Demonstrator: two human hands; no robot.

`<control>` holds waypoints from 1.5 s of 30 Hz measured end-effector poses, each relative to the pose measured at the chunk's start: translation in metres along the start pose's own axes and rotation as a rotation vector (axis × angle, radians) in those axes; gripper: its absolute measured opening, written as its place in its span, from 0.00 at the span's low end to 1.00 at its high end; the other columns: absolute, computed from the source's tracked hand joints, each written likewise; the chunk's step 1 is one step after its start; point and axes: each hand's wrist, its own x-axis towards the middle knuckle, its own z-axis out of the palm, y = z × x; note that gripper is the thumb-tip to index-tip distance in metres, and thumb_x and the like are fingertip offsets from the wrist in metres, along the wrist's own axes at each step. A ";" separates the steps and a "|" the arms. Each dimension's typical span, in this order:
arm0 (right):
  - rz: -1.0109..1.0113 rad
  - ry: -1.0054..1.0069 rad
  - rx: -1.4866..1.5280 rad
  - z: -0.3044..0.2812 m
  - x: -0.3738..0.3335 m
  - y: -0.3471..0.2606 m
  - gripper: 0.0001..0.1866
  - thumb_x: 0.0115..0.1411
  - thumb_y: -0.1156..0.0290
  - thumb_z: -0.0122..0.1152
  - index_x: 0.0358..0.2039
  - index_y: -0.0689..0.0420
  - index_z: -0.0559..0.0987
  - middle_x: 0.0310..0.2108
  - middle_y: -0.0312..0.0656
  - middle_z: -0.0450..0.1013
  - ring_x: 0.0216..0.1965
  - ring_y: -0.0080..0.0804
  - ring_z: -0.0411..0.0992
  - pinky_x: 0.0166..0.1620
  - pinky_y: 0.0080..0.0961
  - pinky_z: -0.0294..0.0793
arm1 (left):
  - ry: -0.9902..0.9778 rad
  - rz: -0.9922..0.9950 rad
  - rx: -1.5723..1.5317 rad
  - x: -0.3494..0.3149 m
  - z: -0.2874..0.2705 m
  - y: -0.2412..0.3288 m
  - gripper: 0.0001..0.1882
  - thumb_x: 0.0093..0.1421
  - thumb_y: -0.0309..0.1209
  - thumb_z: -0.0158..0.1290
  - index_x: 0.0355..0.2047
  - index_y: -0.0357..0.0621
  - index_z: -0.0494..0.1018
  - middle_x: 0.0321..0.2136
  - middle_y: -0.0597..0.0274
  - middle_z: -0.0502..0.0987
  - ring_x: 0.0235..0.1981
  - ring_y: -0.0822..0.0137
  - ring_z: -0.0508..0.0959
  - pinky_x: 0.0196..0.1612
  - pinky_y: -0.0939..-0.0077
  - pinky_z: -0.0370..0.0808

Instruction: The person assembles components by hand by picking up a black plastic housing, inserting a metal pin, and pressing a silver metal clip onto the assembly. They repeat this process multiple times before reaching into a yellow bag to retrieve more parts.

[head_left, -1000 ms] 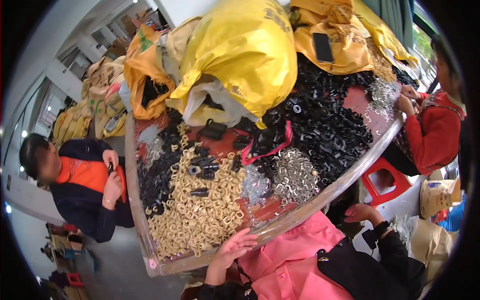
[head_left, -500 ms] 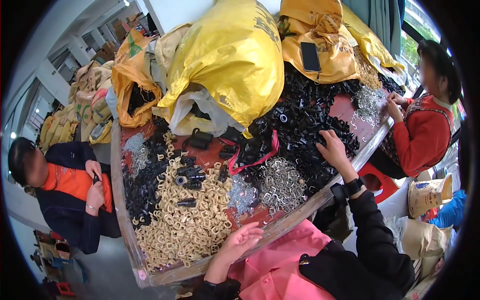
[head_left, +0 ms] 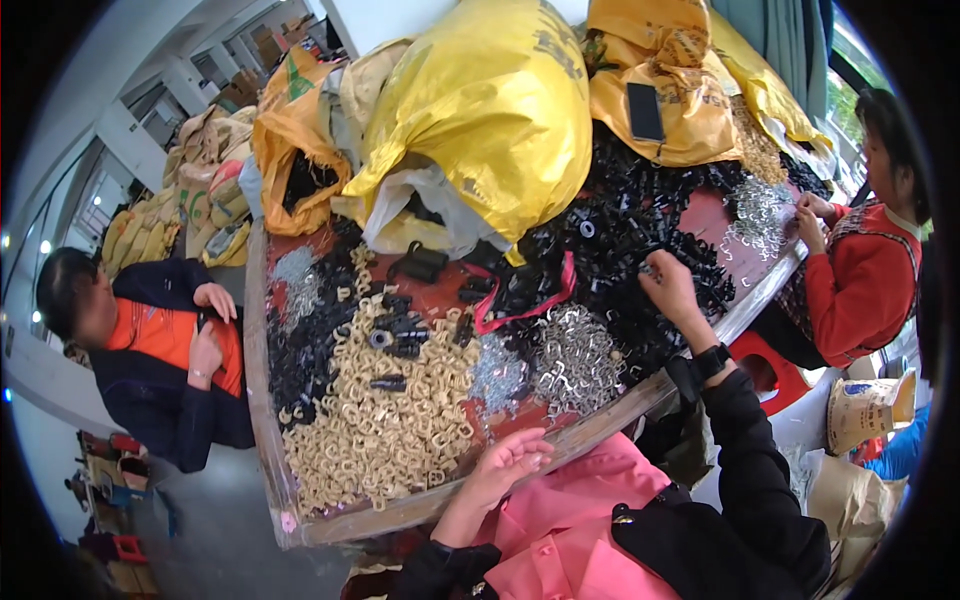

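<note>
My right hand reaches over a heap of black plastic parts, its fingers bent and drawn together at the pieces. What sits between those fingertips, if anything, is too small to make out. Close to the table's near edge, my left hand is held palm partly up with its fingers stretched out, and nothing shows in it. Just beyond it lie small clear-bluish pieces and a pile of silver metal hooks. Left of these spreads a big pile of beige rings with a few black parts on top.
The red table has a raised wooden rim. A large yellow sack, an orange sack and a phone stand or lie at the back. A pink strap crosses the black heap. Co-workers sit at left and right.
My right hand's fingers have curled in from a more spread pose over the black parts. My left hand stays near the rim. The whole view has shifted slightly.
</note>
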 end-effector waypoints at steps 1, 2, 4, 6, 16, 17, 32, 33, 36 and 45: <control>-0.001 -0.013 0.008 0.002 -0.004 -0.004 0.11 0.42 0.74 0.58 0.28 0.58 0.69 0.18 0.41 0.63 0.21 0.33 0.65 0.25 0.25 0.65 | 0.009 0.013 -0.007 0.001 0.000 -0.001 0.22 0.55 0.28 0.47 0.51 0.40 0.58 0.41 0.60 0.69 0.40 0.72 0.70 0.42 0.81 0.66; 0.009 0.045 0.038 0.004 -0.009 -0.007 0.10 0.43 0.75 0.58 0.27 0.59 0.69 0.17 0.40 0.62 0.20 0.29 0.63 0.24 0.22 0.63 | 0.018 0.025 -0.015 -0.001 0.000 -0.003 0.22 0.55 0.28 0.47 0.51 0.40 0.58 0.41 0.59 0.69 0.40 0.72 0.70 0.42 0.80 0.66; 0.029 0.174 0.088 0.002 -0.015 -0.014 0.07 0.44 0.77 0.57 0.25 0.60 0.69 0.15 0.36 0.61 0.18 0.22 0.60 0.22 0.18 0.61 | 0.052 0.050 -0.014 -0.005 -0.001 -0.008 0.22 0.55 0.28 0.46 0.51 0.40 0.58 0.40 0.59 0.69 0.39 0.72 0.70 0.42 0.81 0.67; 0.074 0.171 0.169 -0.005 -0.021 -0.029 0.06 0.46 0.77 0.56 0.25 0.60 0.69 0.15 0.34 0.61 0.18 0.19 0.59 0.22 0.17 0.60 | 0.107 0.108 0.000 -0.007 -0.001 -0.010 0.22 0.55 0.28 0.46 0.50 0.40 0.58 0.39 0.58 0.70 0.38 0.72 0.70 0.41 0.81 0.67; 0.056 -0.738 0.893 0.034 -0.108 -0.151 0.04 0.51 0.74 0.55 0.25 0.60 0.71 0.19 0.30 0.65 0.22 0.13 0.61 0.24 0.15 0.63 | 0.274 0.247 0.198 -0.001 0.006 -0.016 0.18 0.56 0.27 0.45 0.48 0.40 0.60 0.35 0.59 0.71 0.33 0.73 0.72 0.32 0.84 0.69; 0.119 -0.785 0.995 0.042 -0.110 -0.151 0.04 0.50 0.74 0.55 0.26 0.60 0.72 0.20 0.31 0.66 0.22 0.16 0.63 0.24 0.16 0.64 | 0.267 0.166 0.142 -0.006 -0.002 -0.019 0.16 0.56 0.27 0.45 0.46 0.39 0.62 0.35 0.57 0.71 0.33 0.71 0.73 0.33 0.82 0.71; -0.591 -0.680 0.011 0.082 -0.110 -0.155 0.04 0.45 0.73 0.52 0.25 0.57 0.71 0.21 0.41 0.65 0.21 0.40 0.68 0.23 0.31 0.69 | 0.373 0.306 -0.559 -0.061 -0.051 -0.041 0.11 0.56 0.27 0.43 0.40 0.38 0.65 0.33 0.51 0.72 0.31 0.63 0.75 0.31 0.75 0.74; -0.579 -0.667 0.012 0.082 -0.110 -0.155 0.04 0.46 0.73 0.52 0.24 0.57 0.70 0.21 0.41 0.64 0.20 0.40 0.67 0.22 0.31 0.68 | 0.367 0.309 -0.577 -0.061 -0.051 -0.041 0.11 0.57 0.27 0.43 0.40 0.38 0.64 0.33 0.51 0.72 0.31 0.63 0.75 0.31 0.75 0.74; -0.559 -0.641 0.017 0.084 -0.109 -0.157 0.03 0.46 0.73 0.51 0.22 0.57 0.69 0.21 0.41 0.64 0.19 0.40 0.67 0.22 0.32 0.68 | 0.364 0.320 -0.595 -0.061 -0.053 -0.042 0.11 0.57 0.27 0.43 0.40 0.38 0.64 0.33 0.50 0.72 0.31 0.63 0.75 0.32 0.75 0.74; -0.556 -0.570 0.027 0.090 -0.115 -0.159 0.04 0.46 0.72 0.51 0.21 0.57 0.67 0.19 0.41 0.63 0.17 0.39 0.66 0.20 0.32 0.67 | 0.365 0.340 -0.605 -0.059 -0.051 -0.042 0.11 0.57 0.27 0.43 0.41 0.38 0.65 0.34 0.49 0.72 0.31 0.63 0.75 0.33 0.74 0.74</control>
